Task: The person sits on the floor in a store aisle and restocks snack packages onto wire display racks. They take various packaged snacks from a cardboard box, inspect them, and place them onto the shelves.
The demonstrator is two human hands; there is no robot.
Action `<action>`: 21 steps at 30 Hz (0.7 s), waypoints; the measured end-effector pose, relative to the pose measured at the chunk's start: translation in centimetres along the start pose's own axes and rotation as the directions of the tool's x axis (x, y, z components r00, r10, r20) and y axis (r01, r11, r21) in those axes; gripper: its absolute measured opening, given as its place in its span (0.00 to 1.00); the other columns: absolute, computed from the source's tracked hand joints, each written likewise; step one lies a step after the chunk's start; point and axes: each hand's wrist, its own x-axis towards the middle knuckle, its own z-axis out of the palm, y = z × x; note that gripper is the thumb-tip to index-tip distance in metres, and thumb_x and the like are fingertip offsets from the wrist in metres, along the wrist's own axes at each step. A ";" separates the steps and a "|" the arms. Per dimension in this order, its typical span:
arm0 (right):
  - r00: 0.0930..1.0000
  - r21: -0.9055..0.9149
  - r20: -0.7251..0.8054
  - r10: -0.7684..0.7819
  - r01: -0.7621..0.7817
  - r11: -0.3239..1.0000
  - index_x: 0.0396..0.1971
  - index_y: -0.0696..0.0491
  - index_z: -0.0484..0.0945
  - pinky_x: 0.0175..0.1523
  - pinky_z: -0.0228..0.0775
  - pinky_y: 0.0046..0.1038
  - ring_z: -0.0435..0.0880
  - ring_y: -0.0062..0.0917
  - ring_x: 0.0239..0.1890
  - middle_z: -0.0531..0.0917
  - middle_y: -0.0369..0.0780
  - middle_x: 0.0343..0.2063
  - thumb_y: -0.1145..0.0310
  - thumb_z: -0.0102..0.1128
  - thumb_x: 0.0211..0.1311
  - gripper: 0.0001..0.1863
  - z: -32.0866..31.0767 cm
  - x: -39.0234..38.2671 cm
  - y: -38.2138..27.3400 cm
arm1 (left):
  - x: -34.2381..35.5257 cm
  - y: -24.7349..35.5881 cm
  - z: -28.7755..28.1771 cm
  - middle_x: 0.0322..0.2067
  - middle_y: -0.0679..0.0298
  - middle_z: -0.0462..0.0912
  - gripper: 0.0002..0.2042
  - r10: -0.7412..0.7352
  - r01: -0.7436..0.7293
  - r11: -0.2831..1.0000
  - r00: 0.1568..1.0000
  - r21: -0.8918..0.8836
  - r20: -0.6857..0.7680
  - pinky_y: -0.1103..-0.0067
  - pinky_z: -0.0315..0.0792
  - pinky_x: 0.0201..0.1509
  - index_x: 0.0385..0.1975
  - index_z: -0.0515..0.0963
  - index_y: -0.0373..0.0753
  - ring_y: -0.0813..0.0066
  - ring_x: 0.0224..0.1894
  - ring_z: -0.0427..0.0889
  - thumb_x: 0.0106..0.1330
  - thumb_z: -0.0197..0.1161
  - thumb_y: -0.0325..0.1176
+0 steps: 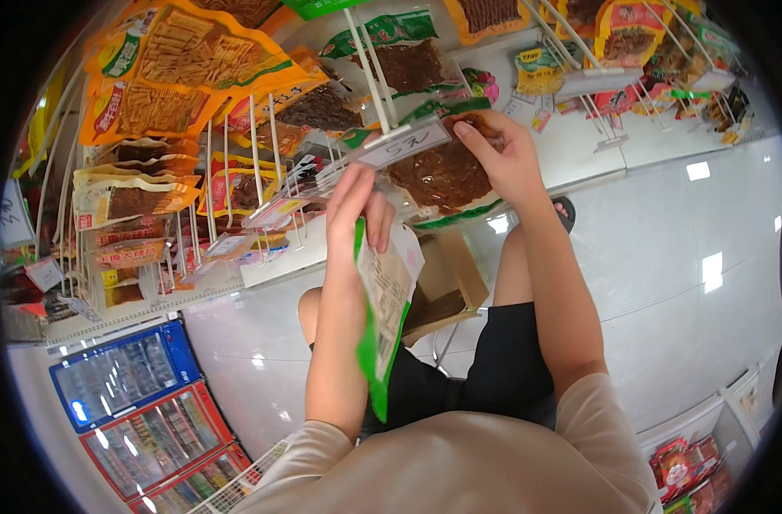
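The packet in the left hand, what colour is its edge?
Bright green, clearest in the head view: the packet hangs from the left hand.

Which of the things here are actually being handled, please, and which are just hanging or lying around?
In hand:
- left hand gripping a green-edged snack packet
- right hand on a packet of dark brown snack at a display hook

Just about:
- orange snack packets
- open cardboard box
- red packets

Held pack, left: I see a green-edged pouch (382,317) hanging downward.
Hooked pack, right: clear pouch of brown snack (442,176), green trim.
Price tag (405,144): white, on hook end.
Upper left: orange snack bags (185,68).
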 end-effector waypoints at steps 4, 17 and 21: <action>0.999 -0.035 -0.042 0.009 -0.011 0.999 0.41 0.61 0.81 0.41 0.71 0.19 0.79 0.14 0.32 0.84 0.34 0.31 0.70 0.62 0.66 0.10 -0.2 0.4 1.1 | 1.6 0.7 1.6 0.09 0.70 0.61 0.16 0.093 -0.089 0.992 0.995 0.093 -0.037 0.84 0.52 0.13 0.57 0.67 0.37 0.82 0.08 0.56 0.75 0.51 0.36; 0.969 -0.138 0.041 -0.244 0.247 0.959 0.37 0.60 0.84 0.42 0.74 0.22 0.82 0.19 0.35 0.85 0.37 0.32 0.73 0.64 0.63 0.07 -0.4 0.6 1.1 | 5.0 0.1 0.9 0.26 0.71 0.81 0.14 0.227 -0.152 0.960 0.916 0.236 -0.330 0.87 0.61 0.30 0.42 0.81 0.36 0.89 0.25 0.70 0.68 0.66 0.40; 0.884 -0.186 0.078 -0.461 0.467 0.865 0.33 0.60 0.83 0.35 0.73 0.21 0.81 0.23 0.28 0.84 0.41 0.28 0.78 0.67 0.56 0.05 1.2 1.1 -0.1 | 5.3 0.6 0.3 0.27 0.70 0.83 0.12 0.211 -0.149 0.971 0.906 0.189 -0.368 0.88 0.65 0.35 0.39 0.81 0.36 0.89 0.28 0.73 0.68 0.66 0.40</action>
